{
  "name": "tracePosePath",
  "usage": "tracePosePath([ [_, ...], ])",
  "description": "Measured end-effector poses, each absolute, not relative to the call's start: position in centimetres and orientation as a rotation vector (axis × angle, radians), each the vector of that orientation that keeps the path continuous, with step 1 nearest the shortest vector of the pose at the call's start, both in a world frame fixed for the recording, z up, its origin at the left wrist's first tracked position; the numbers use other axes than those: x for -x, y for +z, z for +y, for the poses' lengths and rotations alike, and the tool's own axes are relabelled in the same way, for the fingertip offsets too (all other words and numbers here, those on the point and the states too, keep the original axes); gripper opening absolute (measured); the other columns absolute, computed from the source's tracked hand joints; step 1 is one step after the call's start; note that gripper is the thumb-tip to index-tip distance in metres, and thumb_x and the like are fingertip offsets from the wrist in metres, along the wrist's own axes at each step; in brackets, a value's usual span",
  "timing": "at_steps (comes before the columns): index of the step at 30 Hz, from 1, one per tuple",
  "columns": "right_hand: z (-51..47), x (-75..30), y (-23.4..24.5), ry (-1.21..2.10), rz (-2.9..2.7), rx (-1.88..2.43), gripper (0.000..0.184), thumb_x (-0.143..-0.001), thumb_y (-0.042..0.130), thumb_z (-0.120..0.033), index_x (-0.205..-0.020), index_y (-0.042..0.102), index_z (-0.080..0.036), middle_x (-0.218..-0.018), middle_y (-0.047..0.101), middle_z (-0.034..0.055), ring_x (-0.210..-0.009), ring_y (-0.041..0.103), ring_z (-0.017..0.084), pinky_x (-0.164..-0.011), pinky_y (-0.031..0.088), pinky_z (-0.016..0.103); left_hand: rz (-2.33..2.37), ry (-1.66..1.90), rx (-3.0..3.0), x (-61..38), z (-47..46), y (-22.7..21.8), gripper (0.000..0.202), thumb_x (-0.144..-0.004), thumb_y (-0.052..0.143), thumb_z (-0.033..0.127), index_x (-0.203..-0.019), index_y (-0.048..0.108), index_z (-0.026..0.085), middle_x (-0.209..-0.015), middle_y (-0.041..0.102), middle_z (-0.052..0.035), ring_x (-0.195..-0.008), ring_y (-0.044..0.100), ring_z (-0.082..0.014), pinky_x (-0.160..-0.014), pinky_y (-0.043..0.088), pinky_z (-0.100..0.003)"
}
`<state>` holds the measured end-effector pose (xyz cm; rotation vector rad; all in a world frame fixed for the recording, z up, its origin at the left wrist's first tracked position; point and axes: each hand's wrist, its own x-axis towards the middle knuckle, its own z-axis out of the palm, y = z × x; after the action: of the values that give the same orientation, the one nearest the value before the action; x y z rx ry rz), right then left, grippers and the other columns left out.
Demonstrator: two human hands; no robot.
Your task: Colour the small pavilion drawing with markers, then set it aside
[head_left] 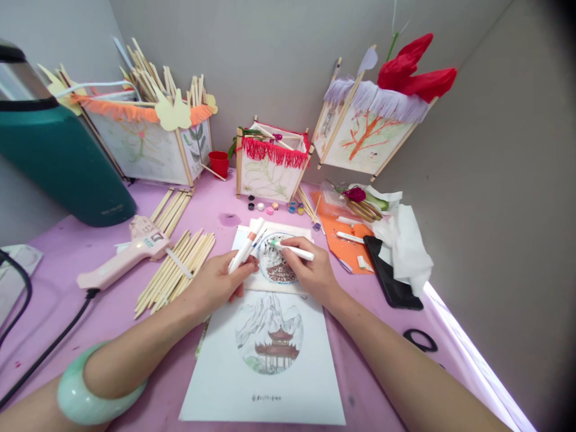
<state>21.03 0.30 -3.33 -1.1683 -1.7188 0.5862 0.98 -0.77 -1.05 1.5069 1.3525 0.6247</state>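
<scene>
One teal flask (pixel 58 162) is standing at the far left, and near it a pink glue gun (pixel 119 260) is lying beside some sticks (pixel 168 279). An orange-fringed lantern (pixel 141 150) is sitting behind them, more sticks poking out of its top, with a red cup (pixel 219 165) standing just beside it. The left hand (pixel 219 279) is curling its fingers closely around a white marker (pixel 245 249) with an orange-brown band; thin tips are showing alongside, too small to make out. Below, a pavilion print (pixel 279 348) is lying flat, and above it, between the hands, a round drawing (pixel 281 273) is resting on the table. The right hand (pixel 317 273) is pinching a white pen (pixel 302 252), its fingers drawn together, and the green tip is meeting or nearly meeting the drawing's upper part. Farther right, orange paper (pixel 330 237) is spreading out, a purple-fringed lantern (pixel 369 129) is hanging above, and a phone (pixel 391 285) is lying partly under tissue (pixel 409 249).
</scene>
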Motion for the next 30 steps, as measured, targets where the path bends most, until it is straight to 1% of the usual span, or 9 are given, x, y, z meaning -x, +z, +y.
tracePosePath([
  [5, 0.22, -21.16, -3.59, 0.633, -1.695, 1.168, 0.019, -0.083, 0.052, -0.030, -0.092, 0.064, -0.018, -0.089, 0.066, 0.0048, -0.075, 0.062, 0.015, -0.065, 0.048, 0.025, 1.352, 0.643, -1.502, -1.12, -0.72, -1.13, 0.035, -0.079, 0.050, 0.046, -0.095, 0.060, 0.016, -0.048, 0.050, 0.0038, -0.044, 0.046, -0.0125, -0.045, 0.035, -0.022],
  [9, 0.38, -21.21, -3.97, 0.601, -1.624, 1.196, 0.021, -0.084, 0.053, -0.032, -0.098, 0.063, -0.020, -0.088, 0.067, 0.0041, -0.069, 0.061, 0.014, -0.061, 0.048, 0.025, 1.343, 0.648, -1.491, -1.13, -0.74, -1.13, 0.034, -0.079, 0.050, 0.044, -0.096, 0.060, 0.016, -0.048, 0.050, 0.0041, -0.044, 0.046, -0.0125, -0.044, 0.035, -0.022],
  [15, 0.66, -21.21, -4.04, 0.598, -1.608, 1.246, 0.023, -0.084, 0.053, -0.033, -0.098, 0.064, -0.020, -0.090, 0.068, 0.0042, -0.074, 0.063, 0.016, -0.060, 0.048, 0.024, 1.337, 0.656, -1.515, -1.04, -0.73, -1.37, 0.035, -0.079, 0.049, 0.046, -0.095, 0.061, 0.017, -0.048, 0.050, 0.0038, -0.044, 0.046, -0.0124, -0.044, 0.035, -0.022],
  [19, 0.59, -21.31, -4.02, 0.631, -1.628, 1.232, 0.022, -0.084, 0.053, -0.033, -0.097, 0.064, -0.019, -0.088, 0.068, 0.0040, -0.070, 0.062, 0.015, -0.060, 0.048, 0.024, 1.351, 0.653, -1.500, -1.04, -0.76, -1.27, 0.034, -0.079, 0.050, 0.045, -0.095, 0.061, 0.017, -0.048, 0.050, 0.0039, -0.044, 0.046, -0.0124, -0.045, 0.035, -0.022],
  [22, 0.58, -21.35, -4.08, 0.631, -1.616, 1.219, 0.022, -0.084, 0.052, -0.033, -0.099, 0.063, -0.020, -0.089, 0.068, 0.0040, -0.071, 0.063, 0.015, -0.062, 0.049, 0.025, 1.333, 0.649, -1.496, -1.04, -0.81, -1.07, 0.034, -0.079, 0.050, 0.045, -0.095, 0.061, 0.017, -0.048, 0.050, 0.0038, -0.044, 0.046, -0.0126, -0.044, 0.036, -0.022],
  [27, 0.59, -21.17, -3.84, 0.556, -1.679, 1.201, 0.021, -0.084, 0.053, -0.031, -0.098, 0.064, -0.020, -0.098, 0.067, 0.0046, -0.084, 0.063, 0.017, -0.070, 0.049, 0.027, 1.336, 0.641, -1.493, -1.09, -0.72, -0.93, 0.034, -0.078, 0.051, 0.045, -0.095, 0.060, 0.017, -0.048, 0.050, 0.0039, -0.044, 0.046, -0.0128, -0.044, 0.036, -0.022],
  [30, 0.54, -21.06, -3.66, 0.477, -1.693, 1.230, 0.020, -0.084, 0.053, -0.028, -0.097, 0.065, -0.020, -0.097, 0.068, 0.0043, -0.086, 0.063, 0.017, -0.074, 0.049, 0.027, 1.333, 0.638, -1.486, -1.12, -0.68, -1.02, 0.034, -0.079, 0.051, 0.045, -0.095, 0.060, 0.017, -0.048, 0.049, 0.0040, -0.044, 0.046, -0.0126, -0.044, 0.036, -0.022],
])
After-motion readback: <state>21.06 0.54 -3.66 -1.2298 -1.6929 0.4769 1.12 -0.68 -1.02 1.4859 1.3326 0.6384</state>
